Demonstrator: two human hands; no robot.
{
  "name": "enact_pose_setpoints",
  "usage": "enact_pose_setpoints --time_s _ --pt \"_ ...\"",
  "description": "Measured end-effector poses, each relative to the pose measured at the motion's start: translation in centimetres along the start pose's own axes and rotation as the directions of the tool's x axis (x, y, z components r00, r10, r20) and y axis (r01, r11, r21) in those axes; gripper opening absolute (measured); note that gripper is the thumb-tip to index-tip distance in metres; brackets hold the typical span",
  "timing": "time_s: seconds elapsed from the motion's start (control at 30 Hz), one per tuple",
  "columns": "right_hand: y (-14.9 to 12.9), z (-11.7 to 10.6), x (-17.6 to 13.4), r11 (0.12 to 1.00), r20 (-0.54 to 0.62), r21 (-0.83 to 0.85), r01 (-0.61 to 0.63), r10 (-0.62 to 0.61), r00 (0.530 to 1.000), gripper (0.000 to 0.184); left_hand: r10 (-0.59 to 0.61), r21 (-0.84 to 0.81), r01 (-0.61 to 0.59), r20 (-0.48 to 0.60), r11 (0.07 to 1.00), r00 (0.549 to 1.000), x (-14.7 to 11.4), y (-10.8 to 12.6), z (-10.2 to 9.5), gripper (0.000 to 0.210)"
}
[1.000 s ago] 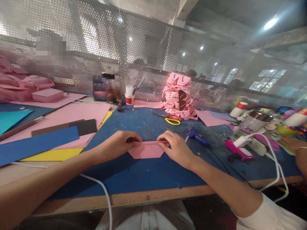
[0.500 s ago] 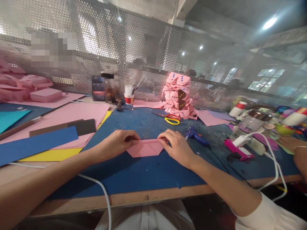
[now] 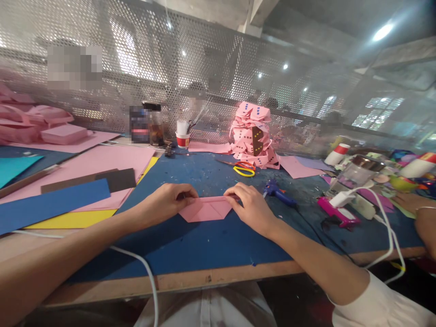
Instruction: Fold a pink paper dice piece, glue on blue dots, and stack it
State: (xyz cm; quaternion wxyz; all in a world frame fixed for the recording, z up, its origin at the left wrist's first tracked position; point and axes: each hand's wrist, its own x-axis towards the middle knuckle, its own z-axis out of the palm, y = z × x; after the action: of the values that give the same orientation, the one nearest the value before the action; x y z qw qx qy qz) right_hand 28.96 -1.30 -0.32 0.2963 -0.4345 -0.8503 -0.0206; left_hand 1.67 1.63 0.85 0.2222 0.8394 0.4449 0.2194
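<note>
A small folded piece of pink paper lies between my hands over the blue table mat. Its lower corners are angled in, and a narrow fold runs along its far edge. My left hand pinches the left end, thumb and fingers closed on it. At the right end, my right hand grips the same paper between thumb and fingertips. Beyond my hands lie scissors with yellow and red handles. A blue glue gun rests just right of my right hand.
A stack of dotted pink paper pieces stands at the back. Pink sheets and a blue strip lie at left. At right are a magenta device, a clear jar, white cables and another person's arm.
Almost nothing differs. Both hands keep their hold on the pink paper, and the whole view has shifted very slightly.
</note>
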Motion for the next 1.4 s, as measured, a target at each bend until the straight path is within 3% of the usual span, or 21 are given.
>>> enact_pose_setpoints --time_s 1.4 --pt "0.6 0.0 0.2 0.997 -0.096 -0.072 0.008 -0.015 0.995 0.006 -0.044 -0.017 0.045 0.049 0.999 0.998 0.1 -0.7 -0.4 0.024"
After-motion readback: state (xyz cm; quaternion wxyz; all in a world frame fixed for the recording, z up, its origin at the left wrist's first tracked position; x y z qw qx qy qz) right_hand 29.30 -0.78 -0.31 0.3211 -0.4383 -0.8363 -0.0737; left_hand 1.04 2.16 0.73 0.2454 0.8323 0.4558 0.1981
